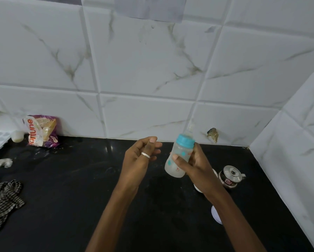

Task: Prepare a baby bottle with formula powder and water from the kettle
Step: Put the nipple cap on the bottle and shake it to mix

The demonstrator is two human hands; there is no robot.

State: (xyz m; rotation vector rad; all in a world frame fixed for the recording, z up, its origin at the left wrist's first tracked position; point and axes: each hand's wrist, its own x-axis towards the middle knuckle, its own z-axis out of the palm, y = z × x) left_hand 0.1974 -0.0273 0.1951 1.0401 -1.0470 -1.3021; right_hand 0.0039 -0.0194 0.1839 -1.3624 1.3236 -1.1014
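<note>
Black counter (80, 197), white marble-veined tiled wall (143, 70) behind, corner at right.

Task's thing: one baby bottle (180, 151), off the counter, tilted with its top leaning right. It is in the right hand (196, 164), above the counter's middle right.
- Right grip: thumb across the front of the barrel, fingers curled round the back just under the teal collar (186, 140).
- Left hand (140, 159): raised just beside the bottle, not touching it. Grip loosely curled, thumb tucked up; I see nothing in it. One ring (145, 155).

Handling, my read:
- Frosted plastic barrel, so light and stiff, unlikely to break if it slips.
- Whether it holds liquid or powder I cannot tell; the wall looks cloudy throughout.
- The smooth barrel could turn in a damp palm. Best hold is mid-barrel, as now; the ribbed collar is the place to twist.
- The clear teat (189, 129) looks soft, so I would keep fingers off it.

Count:
- One bottle, one collar, one teat.
- One steel kettle (229, 176), lidded, right of the right wrist on the counter.
- One white disc (215, 214), half hidden by the right forearm; could be a cap.
- One printed pouch (41, 130) against the wall at left.
- One checked cloth (3, 200) at the left edge.
</note>
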